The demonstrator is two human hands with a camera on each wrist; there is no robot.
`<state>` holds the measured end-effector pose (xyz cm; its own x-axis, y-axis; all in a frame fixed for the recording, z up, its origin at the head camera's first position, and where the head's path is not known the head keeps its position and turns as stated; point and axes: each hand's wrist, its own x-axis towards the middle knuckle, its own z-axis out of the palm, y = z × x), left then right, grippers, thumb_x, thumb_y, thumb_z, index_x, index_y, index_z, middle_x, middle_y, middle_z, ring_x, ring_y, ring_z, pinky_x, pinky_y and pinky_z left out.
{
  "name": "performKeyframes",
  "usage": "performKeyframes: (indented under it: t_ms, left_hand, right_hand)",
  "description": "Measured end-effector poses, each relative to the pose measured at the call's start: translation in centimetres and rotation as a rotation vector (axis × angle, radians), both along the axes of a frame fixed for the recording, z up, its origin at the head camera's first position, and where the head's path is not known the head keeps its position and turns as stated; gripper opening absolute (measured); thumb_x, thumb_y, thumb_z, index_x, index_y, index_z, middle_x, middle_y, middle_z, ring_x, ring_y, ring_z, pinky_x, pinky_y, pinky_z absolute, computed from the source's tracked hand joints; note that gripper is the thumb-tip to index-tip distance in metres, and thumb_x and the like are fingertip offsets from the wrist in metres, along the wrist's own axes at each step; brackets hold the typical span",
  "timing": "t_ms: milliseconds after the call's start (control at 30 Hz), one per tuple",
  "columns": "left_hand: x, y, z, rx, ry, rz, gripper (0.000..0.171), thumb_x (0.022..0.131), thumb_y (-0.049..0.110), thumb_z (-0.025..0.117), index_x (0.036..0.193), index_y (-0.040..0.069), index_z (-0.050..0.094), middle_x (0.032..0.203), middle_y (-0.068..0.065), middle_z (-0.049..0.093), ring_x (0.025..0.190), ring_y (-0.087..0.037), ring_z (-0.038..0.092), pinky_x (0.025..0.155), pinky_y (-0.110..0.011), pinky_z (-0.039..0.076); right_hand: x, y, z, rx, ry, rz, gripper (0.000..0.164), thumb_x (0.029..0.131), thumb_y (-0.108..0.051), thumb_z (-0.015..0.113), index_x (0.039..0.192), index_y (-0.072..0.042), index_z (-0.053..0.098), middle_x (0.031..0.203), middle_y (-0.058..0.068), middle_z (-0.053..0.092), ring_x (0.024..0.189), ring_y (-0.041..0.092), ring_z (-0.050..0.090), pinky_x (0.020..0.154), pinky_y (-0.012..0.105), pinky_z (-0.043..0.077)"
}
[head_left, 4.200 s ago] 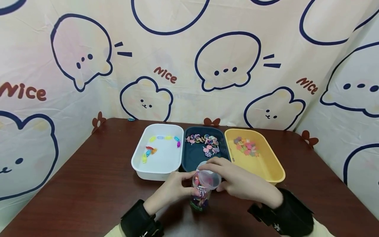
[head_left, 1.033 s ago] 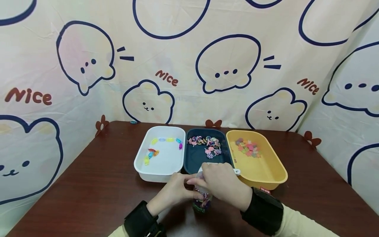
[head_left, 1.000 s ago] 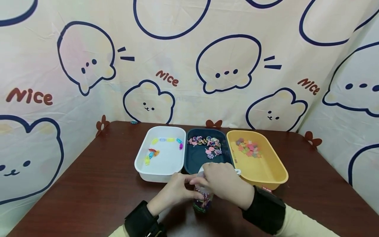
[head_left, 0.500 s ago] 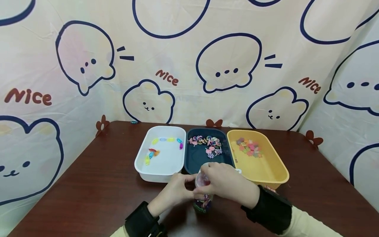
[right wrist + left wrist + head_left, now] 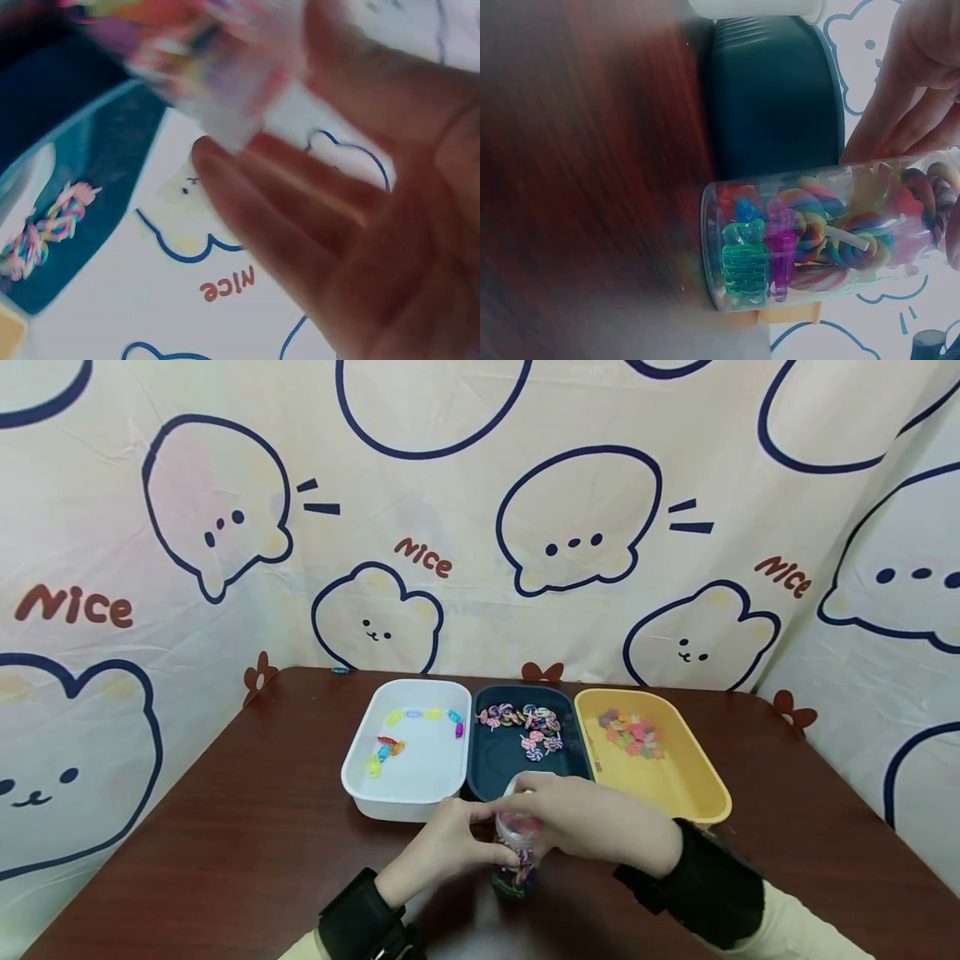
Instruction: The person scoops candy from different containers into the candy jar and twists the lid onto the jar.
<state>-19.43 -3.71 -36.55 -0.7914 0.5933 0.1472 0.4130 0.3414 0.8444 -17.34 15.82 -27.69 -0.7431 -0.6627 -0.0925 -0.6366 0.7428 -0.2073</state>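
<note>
A clear plastic jar [image 5: 515, 881] stands upright on the table, packed with colourful candy-shaped pieces. In the left wrist view, a green wrapped-candy piece [image 5: 745, 262] and rainbow lollipop swirls [image 5: 866, 236] show through its wall. My left hand [image 5: 448, 847] grips the jar's upper side between thumb and fingers. Over the jar's top, my right hand [image 5: 592, 818] holds the translucent lid [image 5: 517, 828] with thumb and fingers around its rim. The lid [image 5: 236, 124] is blurred in the right wrist view, and the right hand partly hides it in the head view.
Behind the jar, three trays stand side by side: a white tray [image 5: 408, 781] with bright candy pieces, a dark blue tray [image 5: 491, 768] with small lollipops [image 5: 540, 722], and a yellow tray [image 5: 675, 789] with pastel star-like pieces [image 5: 632, 735]. A white object [image 5: 30, 187] lies in the dark tray.
The lid, tilted in my right hand earlier, now sits level on the jar's top. My right hand has twisted around it, its wrist swinging out to the right. The left hand has stayed in place.
</note>
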Motion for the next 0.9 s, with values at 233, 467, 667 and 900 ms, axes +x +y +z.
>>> performKeyframes:
  t_ms: [233, 467, 667, 900]
  left_hand:
    - [-0.1, 0.0, 0.0, 0.007, 0.014, -0.003, 0.050, 0.087, 0.017, 0.083, 0.130, -0.002, 0.069, 0.113, -0.018, 0.077, 0.098, -0.023, 0.073, 0.083, -0.022, 0.059]
    - [0.0, 0.0, 0.0, -0.027, 0.028, -0.001, 0.053, 0.087, 0.020, 0.083, 0.130, -0.006, 0.067, 0.120, -0.019, 0.075, 0.115, -0.031, 0.070, 0.096, -0.043, 0.058]
    - [-0.1, 0.0, 0.0, -0.022, 0.028, 0.000, 0.052, 0.086, 0.019, 0.084, 0.131, -0.002, 0.067, 0.115, -0.017, 0.077, 0.103, -0.025, 0.073, 0.087, -0.026, 0.060]
    - [-0.1, 0.1, 0.0, -0.020, 0.039, -0.009, 0.050, 0.087, 0.018, 0.083, 0.128, -0.006, 0.068, 0.117, -0.019, 0.076, 0.108, -0.027, 0.072, 0.093, -0.038, 0.060]
  right_hand:
    - [0.5, -1.4, -1.2, 0.011, 0.216, -0.279, 0.054, 0.086, -0.059, 0.072, 0.085, -0.005, 0.071, 0.065, 0.000, 0.056, 0.058, 0.012, 0.049, 0.049, 0.025, 0.044]
    - [-0.3, 0.3, 0.0, -0.050, 0.031, -0.019, 0.034, 0.093, -0.011, 0.075, 0.126, -0.011, 0.071, 0.112, 0.007, 0.068, 0.095, 0.017, 0.064, 0.086, 0.035, 0.062]
    - [-0.1, -1.1, -0.8, -0.032, 0.096, -0.187, 0.034, 0.092, -0.035, 0.075, 0.107, -0.004, 0.072, 0.084, 0.003, 0.066, 0.070, 0.013, 0.056, 0.063, 0.026, 0.056]
    - [-0.4, -0.5, 0.2, -0.022, -0.001, -0.104, 0.045, 0.088, -0.028, 0.081, 0.126, -0.007, 0.070, 0.106, 0.007, 0.070, 0.088, 0.017, 0.063, 0.079, 0.033, 0.062]
